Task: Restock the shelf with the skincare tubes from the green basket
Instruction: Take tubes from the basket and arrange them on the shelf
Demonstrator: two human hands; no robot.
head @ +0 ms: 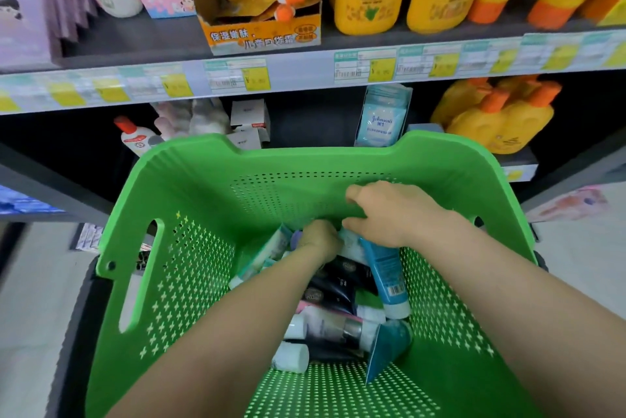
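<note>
Fingers [354, 224] of the right hand [393, 214] curled round the blue tube [386, 277], apparently to lift it out. The left hand [318, 239] dug among the skincare tubes [325, 326] in the green basket [203, 160], and I cannot tell how its fingers lay. The shelf [305, 55] stood just ahead.

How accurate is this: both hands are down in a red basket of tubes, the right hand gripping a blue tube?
One detail is wrong: the head view shows the basket is green, not red. The left hand and right hand are both down in it, the right gripping a blue tube.
</note>
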